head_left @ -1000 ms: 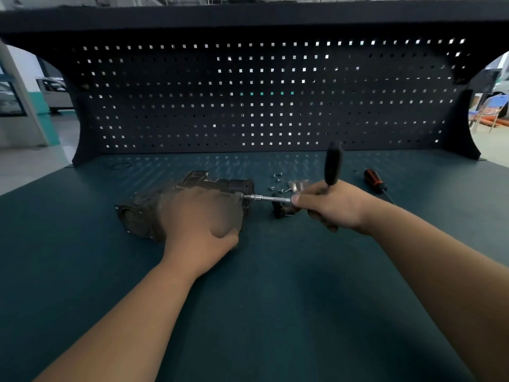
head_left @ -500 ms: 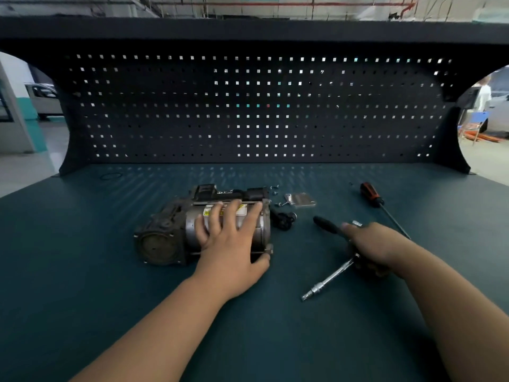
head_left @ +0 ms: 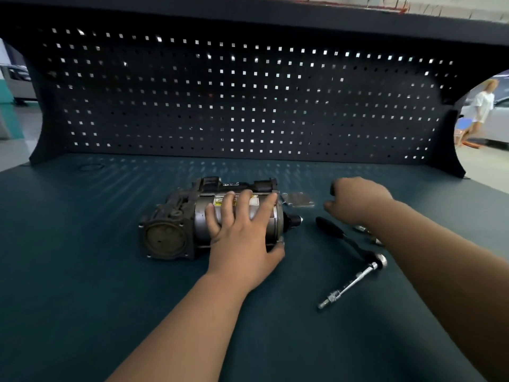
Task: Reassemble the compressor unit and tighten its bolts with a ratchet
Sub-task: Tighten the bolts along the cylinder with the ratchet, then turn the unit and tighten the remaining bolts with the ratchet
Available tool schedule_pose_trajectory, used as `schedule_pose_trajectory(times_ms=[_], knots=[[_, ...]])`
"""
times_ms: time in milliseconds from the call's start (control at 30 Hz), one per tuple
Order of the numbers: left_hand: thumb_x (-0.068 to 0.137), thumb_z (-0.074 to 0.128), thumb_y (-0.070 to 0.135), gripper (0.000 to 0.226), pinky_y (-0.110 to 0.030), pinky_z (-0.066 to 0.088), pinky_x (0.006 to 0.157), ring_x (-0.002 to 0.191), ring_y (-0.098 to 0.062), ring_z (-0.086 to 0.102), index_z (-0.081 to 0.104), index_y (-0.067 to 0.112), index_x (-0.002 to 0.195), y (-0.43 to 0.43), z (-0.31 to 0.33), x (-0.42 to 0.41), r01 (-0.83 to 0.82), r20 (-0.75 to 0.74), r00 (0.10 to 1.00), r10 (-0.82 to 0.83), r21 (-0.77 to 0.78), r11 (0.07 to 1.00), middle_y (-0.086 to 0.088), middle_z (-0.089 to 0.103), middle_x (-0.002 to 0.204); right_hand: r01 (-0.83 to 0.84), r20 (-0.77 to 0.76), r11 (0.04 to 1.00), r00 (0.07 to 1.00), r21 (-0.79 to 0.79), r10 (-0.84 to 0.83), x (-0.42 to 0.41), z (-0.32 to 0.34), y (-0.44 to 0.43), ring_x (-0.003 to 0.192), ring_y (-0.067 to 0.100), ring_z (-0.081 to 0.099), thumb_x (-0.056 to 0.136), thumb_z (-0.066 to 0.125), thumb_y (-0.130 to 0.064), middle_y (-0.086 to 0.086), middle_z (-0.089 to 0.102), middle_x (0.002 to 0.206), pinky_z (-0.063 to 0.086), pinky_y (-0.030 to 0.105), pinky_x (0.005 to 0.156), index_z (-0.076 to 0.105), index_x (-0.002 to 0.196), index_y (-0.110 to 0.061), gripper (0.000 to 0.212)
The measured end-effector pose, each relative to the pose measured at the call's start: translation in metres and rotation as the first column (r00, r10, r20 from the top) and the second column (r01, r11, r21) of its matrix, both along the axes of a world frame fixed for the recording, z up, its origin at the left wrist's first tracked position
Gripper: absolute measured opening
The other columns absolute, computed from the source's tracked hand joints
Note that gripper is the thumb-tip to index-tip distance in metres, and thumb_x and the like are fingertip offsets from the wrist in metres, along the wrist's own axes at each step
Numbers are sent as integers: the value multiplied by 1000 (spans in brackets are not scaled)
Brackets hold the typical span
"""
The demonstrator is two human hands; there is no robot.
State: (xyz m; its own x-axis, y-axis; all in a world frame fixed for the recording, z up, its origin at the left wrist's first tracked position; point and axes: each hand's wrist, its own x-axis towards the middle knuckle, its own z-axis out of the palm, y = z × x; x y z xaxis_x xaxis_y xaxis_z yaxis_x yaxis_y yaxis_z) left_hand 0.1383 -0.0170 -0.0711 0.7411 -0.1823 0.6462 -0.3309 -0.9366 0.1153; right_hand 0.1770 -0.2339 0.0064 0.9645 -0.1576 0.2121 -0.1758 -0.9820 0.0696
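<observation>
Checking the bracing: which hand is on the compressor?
The left hand, fingers spread over the compressor; the right hand is off it, past the ratchet.

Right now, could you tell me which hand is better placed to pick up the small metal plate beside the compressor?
The right hand: it is just right of the metal plate, off the ratchet, while the left hand lies spread on the compressor, steadying it.
</observation>
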Motion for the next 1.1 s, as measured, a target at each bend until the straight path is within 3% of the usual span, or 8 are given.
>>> schedule_pose_trajectory(times_ms=[167,333,400,467,567,700,833,1100], knots=[[74,53,65,82,-44,-19,104,137,-20,-5,4,48,139,0,3,10,2,5,1000,-2,-48,999,6,9,147,-107,-211,952,962,287,171,82,-20,18,133,34,43,87,55,-58,12,39,151,38,43,106,25,151,-16,82],[71,54,64,81,-41,-23,102,137,-21,-2,9,48,137,1,1,13,22,33,999,-20,-60,998,5,16,148,-15,-372,950,918,311,136,115,-25,14,142,33,29,86,58,-45,9,22,160,30,44,112,15,155,-18,86],[71,54,64,81,-41,-24,102,137,-20,-3,8,49,137,1,2,14,20,31,999,-18,-68,998,6,12,146,8,-384,972,919,236,86,110,-19,12,134,34,41,84,60,-50,11,37,152,36,44,108,40,144,-13,73],[73,53,64,81,-40,-24,101,137,-19,-4,5,50,136,2,2,14,21,21,1000,-20,-80,997,8,8,145,0,-405,983,911,186,77,103,-16,9,107,30,56,85,59,-53,9,58,125,44,38,92,64,102,-14,43],[75,53,63,78,-39,-24,101,136,-17,-5,5,51,135,2,5,11,44,-10,999,-45,-104,994,7,10,146,51,-445,974,894,220,53,83,-12,8,71,17,52,84,64,-51,-1,53,82,41,29,66,54,72,-19,35],[77,51,64,74,-37,-13,106,135,-11,-1,22,45,142,8,9,8,61,-26,998,-65,-130,990,11,18,149,-8,-152,935,986,355,66,52,-13,6,79,22,59,87,66,-39,8,60,86,46,33,64,62,95,-8,32],[80,61,47,59,-35,18,110,128,-12,20,46,32,136,25,19,-7,158,26,987,-160,-370,915,10,38,139,-323,275,725,943,608,190,8,1,16,53,13,54,90,64,-32,-5,60,61,37,25,51,58,75,-20,21],[83,64,40,28,-4,39,68,81,4,55,59,41,110,54,51,-55,247,13,926,-376,-777,579,22,57,101,-585,537,310,811,749,233,-90,37,78,37,11,44,91,64,-25,-2,52,45,36,19,40,70,76,-20,16]])
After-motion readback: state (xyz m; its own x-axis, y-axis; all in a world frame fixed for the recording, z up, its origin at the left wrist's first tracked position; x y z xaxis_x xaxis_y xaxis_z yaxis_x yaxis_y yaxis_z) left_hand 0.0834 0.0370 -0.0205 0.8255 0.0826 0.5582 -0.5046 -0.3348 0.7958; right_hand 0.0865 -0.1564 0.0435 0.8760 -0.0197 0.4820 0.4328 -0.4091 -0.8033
